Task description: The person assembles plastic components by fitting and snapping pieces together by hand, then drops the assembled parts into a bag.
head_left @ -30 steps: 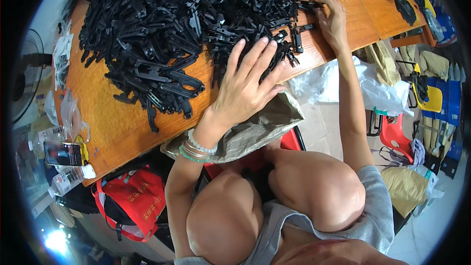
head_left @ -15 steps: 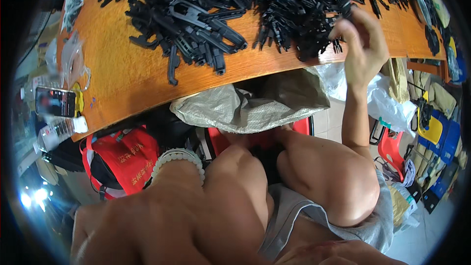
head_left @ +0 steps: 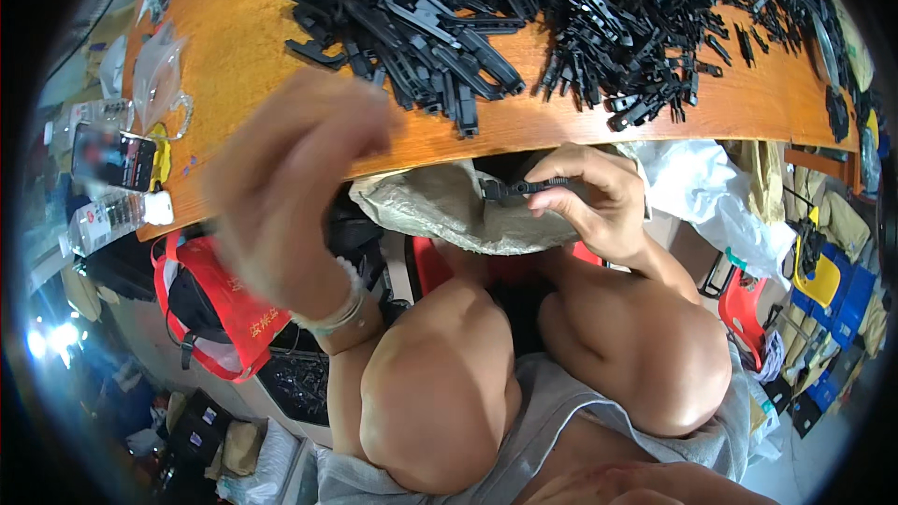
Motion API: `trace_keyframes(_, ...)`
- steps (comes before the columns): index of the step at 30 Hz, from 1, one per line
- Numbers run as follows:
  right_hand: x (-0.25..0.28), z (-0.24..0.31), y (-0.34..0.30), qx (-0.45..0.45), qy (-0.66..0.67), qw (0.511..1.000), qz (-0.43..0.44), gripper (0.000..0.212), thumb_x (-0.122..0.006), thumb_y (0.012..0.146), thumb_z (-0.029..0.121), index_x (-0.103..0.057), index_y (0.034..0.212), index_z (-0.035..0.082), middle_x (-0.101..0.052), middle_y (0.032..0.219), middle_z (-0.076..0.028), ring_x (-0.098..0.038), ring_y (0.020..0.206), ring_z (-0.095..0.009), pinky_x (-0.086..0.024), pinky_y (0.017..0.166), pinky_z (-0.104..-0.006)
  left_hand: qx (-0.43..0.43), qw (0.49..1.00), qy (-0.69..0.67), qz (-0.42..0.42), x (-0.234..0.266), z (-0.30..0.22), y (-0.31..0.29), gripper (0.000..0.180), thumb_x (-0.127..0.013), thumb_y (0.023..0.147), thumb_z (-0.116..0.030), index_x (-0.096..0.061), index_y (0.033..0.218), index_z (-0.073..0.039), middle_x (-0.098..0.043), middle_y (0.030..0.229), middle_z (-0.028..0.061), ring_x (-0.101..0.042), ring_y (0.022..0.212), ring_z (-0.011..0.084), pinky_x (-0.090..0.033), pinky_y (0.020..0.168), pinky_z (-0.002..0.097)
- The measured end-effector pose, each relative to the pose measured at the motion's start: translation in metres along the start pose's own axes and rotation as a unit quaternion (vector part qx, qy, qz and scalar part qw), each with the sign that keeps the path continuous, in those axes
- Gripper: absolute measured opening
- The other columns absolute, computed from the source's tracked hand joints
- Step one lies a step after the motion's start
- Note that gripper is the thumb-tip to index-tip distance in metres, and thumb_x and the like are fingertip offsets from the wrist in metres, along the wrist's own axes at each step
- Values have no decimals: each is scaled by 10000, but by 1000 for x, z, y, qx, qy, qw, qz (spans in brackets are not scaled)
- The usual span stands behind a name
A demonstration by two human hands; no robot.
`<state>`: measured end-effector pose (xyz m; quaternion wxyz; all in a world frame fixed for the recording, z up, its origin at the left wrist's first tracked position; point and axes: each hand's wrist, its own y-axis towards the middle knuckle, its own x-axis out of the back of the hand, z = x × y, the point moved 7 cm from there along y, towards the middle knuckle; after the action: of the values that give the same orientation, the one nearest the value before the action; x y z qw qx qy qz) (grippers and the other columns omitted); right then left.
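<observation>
My right hand [head_left: 599, 201] pinches a small, narrow black plastic part [head_left: 519, 189] between thumb and fingers. It holds the part over the opening of a woven grey-beige sack [head_left: 421, 210] at the table's front edge. My left hand [head_left: 299, 145], with a pale bead bracelet on its wrist, is smeared by motion over the left front of the table, so I cannot tell what its fingers do. Just beyond it lies a heap of longer black plastic parts [head_left: 440, 47]. A second heap of smaller black parts [head_left: 627, 56] spreads to the right.
On the left of the wooden table [head_left: 220, 47] are a phone [head_left: 114, 157], plastic bottles [head_left: 103, 223] and a clear bag [head_left: 159, 70]. A red bag [head_left: 220, 295] sits below. White plastic [head_left: 702, 187] hangs at the right, near red [head_left: 742, 313] and yellow [head_left: 819, 252] chairs.
My right hand has come down from the heap of smaller parts to the sack, now with a black part in its fingers. My left hand has risen from low down to the table.
</observation>
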<state>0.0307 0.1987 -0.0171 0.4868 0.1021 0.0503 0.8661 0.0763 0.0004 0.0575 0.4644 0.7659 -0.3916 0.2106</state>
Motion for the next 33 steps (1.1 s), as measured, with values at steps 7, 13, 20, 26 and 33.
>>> trace_keyframes(7,5,-8,-1,-23,-65,998,12,157,-710,749,38,-650,887,-6,-643,811,-108,-619,737,-201,-478,679,-283,122,973,43,191,-65,75,-12,156,-678,785,-135,-617,850,-7,-579,703,76,-543,584,99,-442,593,258)
trace_keyframes(13,19,-5,1,7,-56,998,-41,163,-719,730,24,-652,875,-8,-650,822,-112,-621,757,-194,-477,682,-285,264,876,-332,232,-65,54,-16,54,-606,845,-49,-572,875,-19,-630,735,61,-612,634,120,-454,550,232)
trace_keyframes(20,23,0,2,75,-90,992,-49,150,-711,716,5,-640,848,-3,-658,804,-101,-623,725,-226,-471,701,-321,303,704,-504,397,-123,-6,-48,231,-601,853,-44,-589,1060,57,-635,853,85,-590,652,67,-467,547,190)
trace_keyframes(26,33,2,-3,110,-144,978,-101,134,-708,717,16,-628,823,-1,-655,775,-80,-605,687,-223,-432,735,-321,113,813,-453,347,-112,-35,-39,333,-674,786,-60,-581,1086,50,-642,847,153,-623,643,182,-481,556,270)
trace_keyframes(33,36,8,-3,77,-277,951,-114,288,-713,703,74,-626,968,-1,-622,962,-140,-593,848,-254,-412,801,-345,55,866,-385,314,-111,-31,-38,317,-663,765,-26,-582,1065,38,-634,818,201,-623,638,295,-484,561,316)
